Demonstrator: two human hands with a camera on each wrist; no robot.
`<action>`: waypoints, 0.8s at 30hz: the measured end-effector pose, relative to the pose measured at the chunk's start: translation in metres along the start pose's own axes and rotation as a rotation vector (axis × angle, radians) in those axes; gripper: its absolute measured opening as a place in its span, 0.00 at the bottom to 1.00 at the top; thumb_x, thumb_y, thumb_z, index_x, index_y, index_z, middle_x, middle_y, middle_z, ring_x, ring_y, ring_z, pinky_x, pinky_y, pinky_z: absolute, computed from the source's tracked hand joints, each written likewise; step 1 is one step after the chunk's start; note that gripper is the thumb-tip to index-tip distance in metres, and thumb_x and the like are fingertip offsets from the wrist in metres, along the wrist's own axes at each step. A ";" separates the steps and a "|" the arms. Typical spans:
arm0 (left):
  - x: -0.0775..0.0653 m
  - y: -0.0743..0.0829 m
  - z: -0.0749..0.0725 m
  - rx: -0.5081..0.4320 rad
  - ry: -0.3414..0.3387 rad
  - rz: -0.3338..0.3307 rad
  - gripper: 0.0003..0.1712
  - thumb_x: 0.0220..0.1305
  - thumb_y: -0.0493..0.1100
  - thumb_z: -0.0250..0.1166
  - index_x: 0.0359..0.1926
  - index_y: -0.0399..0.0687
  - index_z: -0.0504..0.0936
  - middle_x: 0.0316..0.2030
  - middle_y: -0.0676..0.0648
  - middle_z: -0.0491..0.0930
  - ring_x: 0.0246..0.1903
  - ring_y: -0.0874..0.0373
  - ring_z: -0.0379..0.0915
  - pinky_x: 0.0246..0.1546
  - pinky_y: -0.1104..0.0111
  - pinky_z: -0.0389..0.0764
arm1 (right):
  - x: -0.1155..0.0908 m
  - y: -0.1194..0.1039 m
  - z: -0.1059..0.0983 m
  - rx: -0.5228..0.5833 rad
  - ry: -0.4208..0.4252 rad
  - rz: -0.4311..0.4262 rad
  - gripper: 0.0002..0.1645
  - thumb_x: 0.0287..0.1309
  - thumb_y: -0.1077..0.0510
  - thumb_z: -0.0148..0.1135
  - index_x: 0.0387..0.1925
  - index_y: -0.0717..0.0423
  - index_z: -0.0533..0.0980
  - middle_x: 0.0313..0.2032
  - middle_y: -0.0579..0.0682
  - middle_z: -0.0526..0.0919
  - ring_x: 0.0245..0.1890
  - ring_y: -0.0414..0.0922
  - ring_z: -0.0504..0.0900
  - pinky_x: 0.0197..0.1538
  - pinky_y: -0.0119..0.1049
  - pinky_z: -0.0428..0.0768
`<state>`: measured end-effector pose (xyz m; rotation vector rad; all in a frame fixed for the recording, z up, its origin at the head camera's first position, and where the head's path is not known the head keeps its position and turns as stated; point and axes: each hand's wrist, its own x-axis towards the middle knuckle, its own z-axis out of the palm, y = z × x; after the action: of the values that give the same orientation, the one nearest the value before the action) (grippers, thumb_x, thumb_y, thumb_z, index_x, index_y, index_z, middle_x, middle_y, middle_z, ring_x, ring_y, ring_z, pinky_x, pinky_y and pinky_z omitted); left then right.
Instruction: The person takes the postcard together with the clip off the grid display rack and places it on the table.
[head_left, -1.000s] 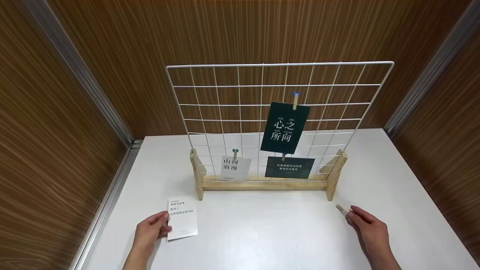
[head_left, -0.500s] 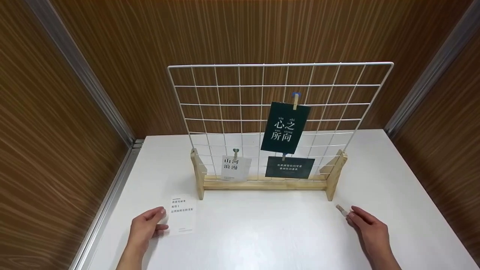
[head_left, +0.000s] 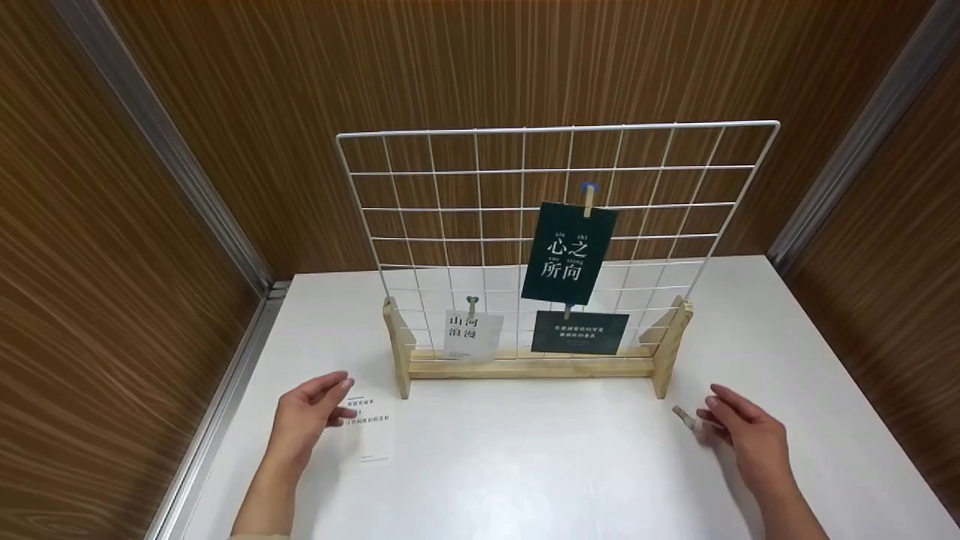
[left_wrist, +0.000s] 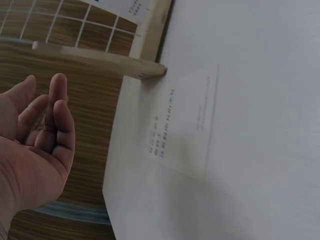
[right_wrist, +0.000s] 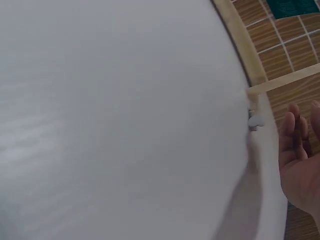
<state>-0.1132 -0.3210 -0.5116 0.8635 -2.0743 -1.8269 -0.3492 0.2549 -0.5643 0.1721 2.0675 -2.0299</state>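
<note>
My left hand (head_left: 304,416) hovers over the left edge of a white printed card (head_left: 375,435) lying on the table, its fingers loosely bent and nothing between them. The left wrist view shows a gap between that hand and the card. On the right, a small wooden clothespin (head_left: 682,416) with a pale ornament (right_wrist: 256,121) lies on the table. Close beside it is my right hand (head_left: 754,439), fingers relaxed and holding nothing; the right wrist view shows it apart from the clothespin.
A white wire grid (head_left: 501,187) stands upright in a wooden base (head_left: 525,370). Clothespins hold a tall dark green card (head_left: 566,255), a wide dark green card (head_left: 579,334) and a white card (head_left: 471,337) on it. Wood-grain panels (head_left: 525,60) enclose the white table (head_left: 525,465).
My left hand has let go of the white card, which now lies flat, and has lifted away. My right hand has released the clothespin and drawn back slightly upward and right.
</note>
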 end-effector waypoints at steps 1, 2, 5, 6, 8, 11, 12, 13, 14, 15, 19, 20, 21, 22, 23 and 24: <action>0.000 0.009 0.005 -0.003 -0.019 0.027 0.21 0.75 0.44 0.70 0.63 0.40 0.83 0.56 0.41 0.86 0.36 0.49 0.88 0.38 0.68 0.86 | 0.000 -0.010 0.001 0.007 -0.021 -0.052 0.26 0.71 0.55 0.71 0.67 0.54 0.80 0.46 0.34 0.89 0.43 0.37 0.90 0.48 0.32 0.87; 0.000 0.018 0.010 -0.005 -0.040 0.052 0.20 0.75 0.44 0.70 0.63 0.41 0.84 0.56 0.41 0.86 0.37 0.49 0.88 0.39 0.67 0.86 | -0.001 -0.020 0.003 0.013 -0.038 -0.103 0.24 0.70 0.55 0.71 0.65 0.53 0.82 0.46 0.34 0.89 0.42 0.38 0.90 0.48 0.32 0.87; -0.001 0.044 0.025 0.000 -0.100 0.119 0.19 0.75 0.44 0.70 0.62 0.43 0.85 0.57 0.41 0.85 0.38 0.47 0.88 0.40 0.66 0.86 | -0.002 -0.048 0.008 0.059 -0.092 -0.231 0.19 0.70 0.59 0.71 0.60 0.53 0.85 0.44 0.39 0.91 0.41 0.40 0.91 0.46 0.32 0.87; -0.001 0.051 0.029 -0.003 -0.117 0.142 0.19 0.75 0.44 0.70 0.62 0.43 0.85 0.57 0.41 0.85 0.38 0.47 0.88 0.40 0.66 0.86 | -0.003 -0.056 0.010 0.065 -0.107 -0.261 0.19 0.70 0.60 0.71 0.60 0.53 0.85 0.43 0.41 0.91 0.40 0.40 0.91 0.46 0.32 0.88; -0.002 0.067 0.038 -0.007 -0.155 0.191 0.19 0.75 0.43 0.70 0.62 0.43 0.85 0.56 0.40 0.85 0.38 0.47 0.88 0.40 0.66 0.85 | -0.003 -0.074 0.014 0.063 -0.130 -0.318 0.18 0.70 0.61 0.71 0.59 0.54 0.85 0.42 0.44 0.92 0.40 0.40 0.91 0.45 0.32 0.87; -0.002 0.089 0.050 -0.009 -0.213 0.272 0.19 0.74 0.42 0.70 0.61 0.41 0.85 0.54 0.38 0.85 0.38 0.48 0.88 0.39 0.66 0.85 | -0.004 -0.100 0.020 0.029 -0.157 -0.393 0.19 0.70 0.62 0.70 0.60 0.57 0.84 0.42 0.45 0.91 0.39 0.40 0.91 0.44 0.31 0.87; -0.002 0.097 0.054 -0.003 -0.231 0.296 0.19 0.74 0.42 0.71 0.61 0.41 0.85 0.53 0.39 0.85 0.37 0.48 0.88 0.39 0.67 0.85 | -0.004 -0.109 0.022 0.015 -0.163 -0.414 0.19 0.70 0.62 0.70 0.60 0.58 0.84 0.42 0.45 0.91 0.39 0.40 0.91 0.43 0.30 0.87; -0.001 0.105 0.057 0.007 -0.249 0.318 0.19 0.73 0.42 0.71 0.61 0.41 0.86 0.52 0.40 0.85 0.37 0.48 0.89 0.39 0.67 0.85 | -0.004 -0.118 0.024 0.002 -0.171 -0.433 0.20 0.70 0.62 0.71 0.61 0.59 0.84 0.42 0.45 0.91 0.39 0.40 0.91 0.43 0.30 0.87; -0.001 0.112 0.061 0.016 -0.267 0.338 0.19 0.73 0.42 0.71 0.61 0.41 0.86 0.51 0.41 0.86 0.37 0.48 0.89 0.38 0.67 0.86 | -0.005 -0.126 0.025 -0.013 -0.177 -0.452 0.20 0.70 0.62 0.71 0.61 0.60 0.84 0.43 0.46 0.91 0.39 0.40 0.91 0.43 0.30 0.87; -0.001 0.120 0.064 0.027 -0.282 0.356 0.19 0.73 0.42 0.71 0.61 0.42 0.86 0.51 0.42 0.86 0.37 0.48 0.89 0.38 0.66 0.86 | -0.005 -0.135 0.027 -0.033 -0.182 -0.467 0.20 0.70 0.62 0.71 0.61 0.60 0.84 0.43 0.45 0.91 0.39 0.39 0.91 0.43 0.29 0.87; 0.000 0.150 0.077 0.058 -0.337 0.423 0.19 0.74 0.42 0.71 0.62 0.43 0.86 0.52 0.45 0.86 0.37 0.49 0.89 0.37 0.67 0.86 | -0.008 -0.167 0.033 -0.133 -0.197 -0.539 0.21 0.71 0.62 0.70 0.62 0.61 0.83 0.44 0.45 0.90 0.39 0.39 0.90 0.43 0.27 0.86; 0.000 0.156 0.080 0.061 -0.346 0.439 0.19 0.74 0.42 0.71 0.62 0.43 0.86 0.52 0.45 0.86 0.37 0.49 0.89 0.37 0.67 0.86 | -0.009 -0.175 0.035 -0.162 -0.199 -0.560 0.21 0.71 0.62 0.69 0.62 0.61 0.83 0.44 0.46 0.90 0.39 0.39 0.90 0.43 0.27 0.86; 0.000 0.163 0.083 0.062 -0.354 0.453 0.19 0.74 0.42 0.71 0.62 0.43 0.86 0.52 0.45 0.86 0.37 0.49 0.89 0.37 0.67 0.86 | -0.011 -0.183 0.037 -0.188 -0.202 -0.582 0.21 0.71 0.62 0.69 0.62 0.61 0.82 0.45 0.46 0.90 0.39 0.39 0.90 0.43 0.27 0.86; 0.000 0.169 0.086 0.062 -0.361 0.466 0.19 0.74 0.42 0.71 0.62 0.43 0.86 0.51 0.45 0.87 0.37 0.48 0.89 0.37 0.67 0.86 | -0.012 -0.191 0.041 -0.206 -0.205 -0.607 0.21 0.71 0.62 0.69 0.62 0.62 0.82 0.45 0.47 0.90 0.39 0.39 0.90 0.42 0.27 0.86; 0.000 0.175 0.090 0.063 -0.366 0.477 0.19 0.74 0.42 0.71 0.62 0.44 0.86 0.51 0.45 0.87 0.37 0.48 0.89 0.37 0.66 0.86 | -0.014 -0.200 0.045 -0.228 -0.205 -0.629 0.21 0.71 0.62 0.69 0.62 0.62 0.82 0.44 0.47 0.90 0.39 0.39 0.90 0.42 0.27 0.86; 0.000 0.181 0.093 0.064 -0.370 0.487 0.19 0.74 0.42 0.71 0.62 0.45 0.86 0.51 0.46 0.87 0.37 0.48 0.90 0.37 0.66 0.86 | -0.015 -0.208 0.049 -0.252 -0.206 -0.654 0.21 0.71 0.62 0.69 0.62 0.62 0.82 0.44 0.47 0.90 0.39 0.39 0.90 0.42 0.27 0.86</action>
<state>-0.2124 -0.2377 -0.3550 0.0049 -2.2997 -1.7415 -0.3819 0.2010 -0.3597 -0.8204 2.4155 -1.9421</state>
